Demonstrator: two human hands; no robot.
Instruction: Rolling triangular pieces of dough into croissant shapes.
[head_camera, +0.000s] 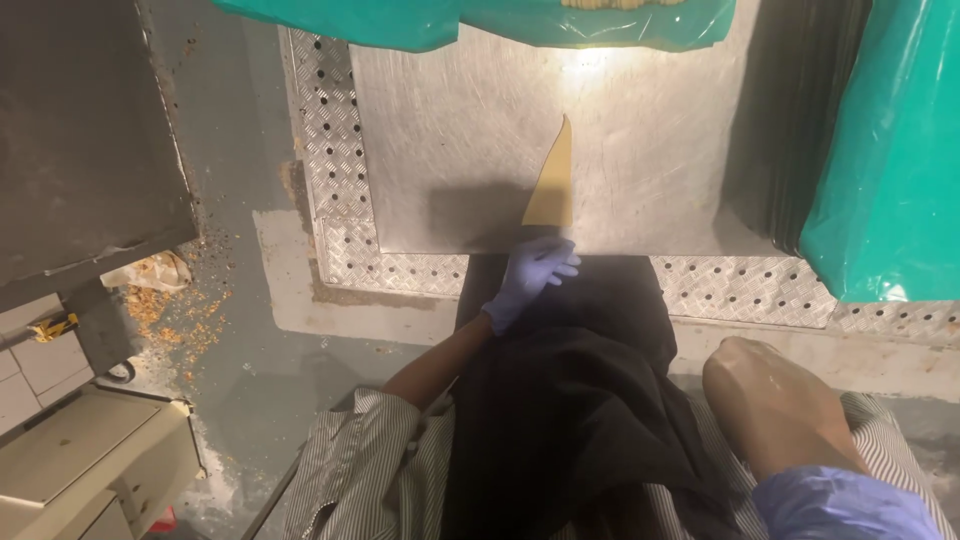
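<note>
**Gloved hand at a thin tan wedge on a steel table**

Reaching toward the table's near edge, the left hand (530, 275), in a pale purple glove, has its fingers loosely spread and released, the tips touching or just short of the wide end of the tan wedge (553, 185); contact cannot be told for certain.

- Tan wedge: a flat, thin triangular sheet, broad at 6 o'clock, tapering to a point at 12 o'clock, lying on the steel table (650, 150) near its front edge. Likely light, soft and easily torn; best taken at the broad end or slid off the edge with a flat palm under it.
- Right hand (845, 505): only the bare forearm and a blue gloved part at 5 o'clock show; finger state cannot be told.
- Black apron (570, 400): hangs between the arms, over the table's edge.
- Green plastic sheets (890, 150): at 12 and 3 o'clock, well apart from the wedge.
- Dark stacked trays (790, 120): at 2 o'clock, beside the green plastic.
- Crumbs (175, 310): scattered on the grey floor at 9 o'clock.
- Cream cabinet (90, 460): at 8 o'clock.
</note>
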